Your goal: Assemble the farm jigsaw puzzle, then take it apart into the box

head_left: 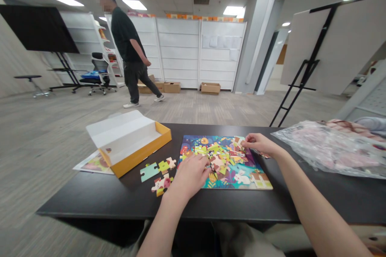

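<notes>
A colourful picture board lies on the black table, with several loose jigsaw pieces heaped on its middle. My left hand rests palm down over the board's left part, fingers spread on the pieces. At the board's upper right, my right hand pinches a brown and white puzzle piece between thumb and fingers. More joined pieces, a green group and a pink and white group, lie on the table left of my left hand.
An open yellow box stands at the table's left, partly over a printed sheet. Clear plastic bags lie on the right of the black table. Beyond it a person walks past shelves.
</notes>
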### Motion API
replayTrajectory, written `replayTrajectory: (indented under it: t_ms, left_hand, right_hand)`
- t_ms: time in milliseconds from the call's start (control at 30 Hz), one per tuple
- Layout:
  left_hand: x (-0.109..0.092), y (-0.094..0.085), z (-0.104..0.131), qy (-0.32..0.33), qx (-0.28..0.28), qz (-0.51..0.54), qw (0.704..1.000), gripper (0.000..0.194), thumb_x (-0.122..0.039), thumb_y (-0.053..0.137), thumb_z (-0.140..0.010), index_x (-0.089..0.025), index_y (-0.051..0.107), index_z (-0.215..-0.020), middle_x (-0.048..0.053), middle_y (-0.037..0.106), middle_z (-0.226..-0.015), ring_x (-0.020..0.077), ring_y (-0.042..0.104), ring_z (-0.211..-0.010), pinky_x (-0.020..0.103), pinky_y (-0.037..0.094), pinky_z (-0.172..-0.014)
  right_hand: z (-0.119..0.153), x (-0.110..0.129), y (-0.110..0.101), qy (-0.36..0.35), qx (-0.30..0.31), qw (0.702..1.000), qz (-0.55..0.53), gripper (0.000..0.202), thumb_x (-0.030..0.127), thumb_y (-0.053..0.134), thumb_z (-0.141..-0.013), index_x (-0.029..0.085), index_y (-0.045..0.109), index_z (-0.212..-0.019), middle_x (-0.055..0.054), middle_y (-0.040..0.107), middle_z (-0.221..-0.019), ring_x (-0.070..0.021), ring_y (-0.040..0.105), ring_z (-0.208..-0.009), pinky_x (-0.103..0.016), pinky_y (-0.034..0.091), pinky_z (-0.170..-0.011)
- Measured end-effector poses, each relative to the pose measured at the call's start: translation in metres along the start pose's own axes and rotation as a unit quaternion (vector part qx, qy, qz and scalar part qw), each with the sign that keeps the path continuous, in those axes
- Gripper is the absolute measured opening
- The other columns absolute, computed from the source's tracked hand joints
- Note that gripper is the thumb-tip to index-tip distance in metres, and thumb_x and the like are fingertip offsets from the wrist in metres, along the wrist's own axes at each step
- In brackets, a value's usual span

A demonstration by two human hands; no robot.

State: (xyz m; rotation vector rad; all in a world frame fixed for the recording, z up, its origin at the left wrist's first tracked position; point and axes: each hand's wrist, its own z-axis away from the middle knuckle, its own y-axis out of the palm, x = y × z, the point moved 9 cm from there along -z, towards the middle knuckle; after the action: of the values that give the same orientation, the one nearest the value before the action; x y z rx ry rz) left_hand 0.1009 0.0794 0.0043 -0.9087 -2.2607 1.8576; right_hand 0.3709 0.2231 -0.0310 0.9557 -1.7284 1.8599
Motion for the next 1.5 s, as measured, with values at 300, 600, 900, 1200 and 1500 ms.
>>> replayTrajectory:
  t_ms: [300,600,900,1200,1500]
  left_hand:
    - [-0.011,-0.006,0.000,0.015,-0.063,0.074,0.995,0.012,-0.028,0.056,-0.096,-0.022,0.065,-0.101,0.005,0.070,-0.104,0.0214,0.064,-0.103,0.033,0.049,-0.090]
    - [-0.073,0.020,-0.006,0.084,-0.016,0.080,0.993,0.040,-0.050,0.080,-0.076,-0.022,0.060,-0.096,0.005,0.066,-0.110,0.0268,0.057,-0.111,0.043,0.044,-0.099]
    - [-0.091,0.040,-0.018,0.094,0.021,0.049,0.994,0.024,-0.032,0.067,-0.086,-0.020,0.061,-0.106,0.006,0.068,-0.105,0.0268,0.059,-0.106,0.046,0.041,-0.101]
    - [-0.092,0.038,-0.016,0.127,0.048,0.100,0.986,0.026,-0.019,0.060,-0.084,-0.026,0.065,-0.108,0.003,0.071,-0.112,0.0255,0.057,-0.111,0.045,0.035,-0.105]
    - [-0.098,0.041,-0.020,0.133,0.052,0.091,0.986,0.027,-0.022,0.058,-0.088,-0.028,0.067,-0.113,0.003,0.070,-0.117,0.0262,0.055,-0.114,0.046,0.035,-0.106]
  right_hand:
    - [0.029,0.050,0.005,-0.028,0.104,0.982,-0.157,0.050,0.057,0.085,-0.064,0.017,0.062,-0.084,-0.004,0.070,-0.075,-0.0137,0.061,-0.067,-0.023,0.040,-0.057]
    - [0.062,0.076,0.070,-0.022,0.356,0.928,-0.106,0.046,0.047,0.087,-0.063,0.017,0.057,-0.078,0.006,0.059,-0.062,-0.0066,0.050,-0.054,-0.018,0.036,-0.048]
    - [0.062,0.061,0.061,0.008,0.366,0.927,-0.077,0.051,0.055,0.085,-0.062,0.019,0.054,-0.080,0.005,0.062,-0.058,-0.0072,0.050,-0.046,-0.020,0.038,-0.044]
    - [0.040,0.065,0.031,-0.030,0.217,0.967,-0.129,0.050,0.064,0.074,-0.073,0.017,0.060,-0.084,0.002,0.062,-0.065,-0.0056,0.040,-0.049,-0.021,0.024,-0.044]
    - [0.036,0.061,0.033,-0.049,0.209,0.966,-0.143,0.048,0.062,0.075,-0.074,0.017,0.065,-0.088,0.001,0.066,-0.073,-0.0093,0.051,-0.060,-0.022,0.034,-0.052]
